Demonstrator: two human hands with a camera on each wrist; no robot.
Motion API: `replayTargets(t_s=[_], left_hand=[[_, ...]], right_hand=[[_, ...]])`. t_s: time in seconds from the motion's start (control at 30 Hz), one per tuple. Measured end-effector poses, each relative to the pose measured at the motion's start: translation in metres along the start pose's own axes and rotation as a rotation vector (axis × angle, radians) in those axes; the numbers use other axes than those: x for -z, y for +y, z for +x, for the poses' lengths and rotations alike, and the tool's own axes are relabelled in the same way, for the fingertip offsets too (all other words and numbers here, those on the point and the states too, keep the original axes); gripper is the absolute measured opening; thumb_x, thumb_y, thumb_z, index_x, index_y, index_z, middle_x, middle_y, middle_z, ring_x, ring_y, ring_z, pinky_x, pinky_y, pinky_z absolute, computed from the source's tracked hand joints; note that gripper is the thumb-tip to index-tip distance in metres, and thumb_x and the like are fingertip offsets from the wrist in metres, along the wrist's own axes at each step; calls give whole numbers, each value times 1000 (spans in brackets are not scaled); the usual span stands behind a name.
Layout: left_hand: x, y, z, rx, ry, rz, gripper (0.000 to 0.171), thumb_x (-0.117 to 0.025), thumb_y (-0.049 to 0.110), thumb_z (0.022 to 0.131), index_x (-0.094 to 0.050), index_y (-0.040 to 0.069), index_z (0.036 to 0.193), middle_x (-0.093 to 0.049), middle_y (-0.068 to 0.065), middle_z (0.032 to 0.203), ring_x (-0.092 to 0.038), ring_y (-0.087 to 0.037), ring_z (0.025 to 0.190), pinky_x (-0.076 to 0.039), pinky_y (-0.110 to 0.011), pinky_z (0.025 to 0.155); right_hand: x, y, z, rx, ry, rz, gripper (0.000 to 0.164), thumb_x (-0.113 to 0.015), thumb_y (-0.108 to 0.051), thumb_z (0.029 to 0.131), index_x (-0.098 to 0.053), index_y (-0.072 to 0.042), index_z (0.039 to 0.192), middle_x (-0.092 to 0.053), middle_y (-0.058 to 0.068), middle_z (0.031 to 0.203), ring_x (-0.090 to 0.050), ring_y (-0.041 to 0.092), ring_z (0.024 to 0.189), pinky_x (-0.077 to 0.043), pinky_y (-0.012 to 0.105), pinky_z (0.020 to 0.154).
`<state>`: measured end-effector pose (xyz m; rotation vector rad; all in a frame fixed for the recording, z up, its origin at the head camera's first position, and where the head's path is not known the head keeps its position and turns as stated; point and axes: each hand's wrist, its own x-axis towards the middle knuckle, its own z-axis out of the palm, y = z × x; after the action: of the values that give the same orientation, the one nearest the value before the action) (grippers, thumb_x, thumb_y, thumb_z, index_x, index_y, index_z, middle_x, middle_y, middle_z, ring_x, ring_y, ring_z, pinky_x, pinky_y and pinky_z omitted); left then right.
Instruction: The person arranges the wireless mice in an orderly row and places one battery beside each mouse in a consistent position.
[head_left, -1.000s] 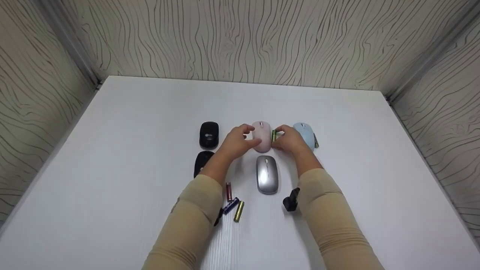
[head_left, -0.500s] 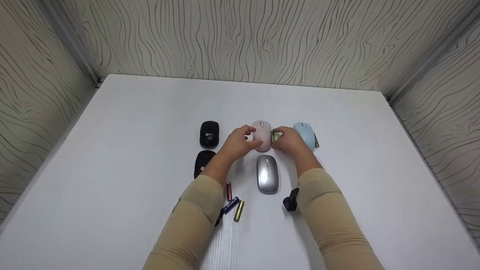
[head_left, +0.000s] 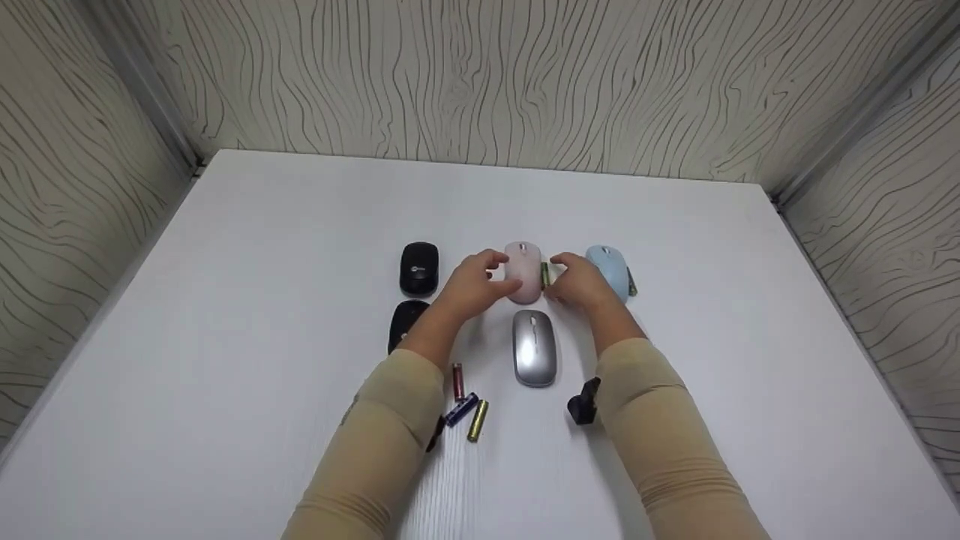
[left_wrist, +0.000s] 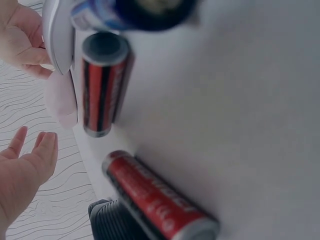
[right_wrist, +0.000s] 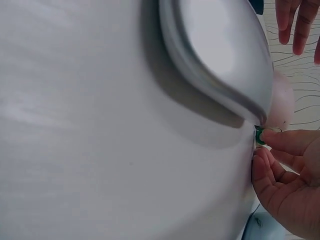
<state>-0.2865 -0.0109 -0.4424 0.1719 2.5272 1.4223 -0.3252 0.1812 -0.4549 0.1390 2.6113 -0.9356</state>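
Observation:
A pink mouse [head_left: 523, 274] lies between the two hands in the head view. My left hand [head_left: 475, 283] is at its left side, fingers loosely bent and thumb overlapping its edge. A green battery [head_left: 545, 275] lies lengthwise along the mouse's right side. My right hand [head_left: 577, 281] is just right of that battery, index finger and thumb spread apart. In the right wrist view the right thumb [right_wrist: 285, 140] is right at the battery's green end [right_wrist: 259, 135]. A light blue mouse [head_left: 609, 271] sits beyond the right hand, with another battery [head_left: 632, 282] along its right side.
A silver mouse [head_left: 535, 349] lies nearer the body. Two black mice [head_left: 418, 268] stand at left, the nearer partly hidden by the left forearm. Near that forearm lie a red battery [head_left: 458, 382], a blue battery [head_left: 461, 410] and a gold battery [head_left: 478, 421]. The left wrist view shows another red battery [left_wrist: 160, 202].
The right hand moved the green battery slightly left against the pink mouse, then its finger and thumb parted from it. The left hand has stayed nearly still.

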Motion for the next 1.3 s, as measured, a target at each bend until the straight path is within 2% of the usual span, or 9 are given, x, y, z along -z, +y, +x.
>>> replayTargets(t_s=[0.27, 0.6, 1.0, 1.3], left_hand=[[6, 1, -4, 26, 8, 24, 51, -65, 34, 84, -49, 14, 128, -48, -9, 130, -47, -23, 119, -43, -35, 92], [21, 4, -14, 30, 31, 34, 51, -66, 35, 83, -50, 16, 128, -48, -7, 131, -46, -23, 121, -42, -38, 94], [37, -5, -39, -10, 20, 32, 49, -67, 34, 82, -52, 18, 126, -50, -6, 129, -48, -21, 118, -42, -36, 94], [39, -2, -63, -60, -31, 36, 47, -67, 32, 83, -51, 20, 125, -48, -6, 130, -47, -21, 120, -43, -37, 94]], right_hand=[[9, -6, -8, 14, 15, 1, 62, -65, -14, 82, -38, -10, 137, -59, 16, 106, -58, 24, 90, -47, 35, 80], [18, -18, -30, 73, 12, 18, 55, -65, -15, 83, -42, -14, 134, -57, 9, 98, -58, 22, 88, -46, 32, 73], [13, -29, -66, 234, -10, -7, 47, -66, -14, 83, -50, -10, 127, -58, 7, 90, -52, 18, 78, -44, 27, 64], [4, -37, -94, 321, -31, -24, 39, -68, -14, 82, -55, -13, 118, -57, 4, 87, -52, 19, 79, -47, 29, 69]])
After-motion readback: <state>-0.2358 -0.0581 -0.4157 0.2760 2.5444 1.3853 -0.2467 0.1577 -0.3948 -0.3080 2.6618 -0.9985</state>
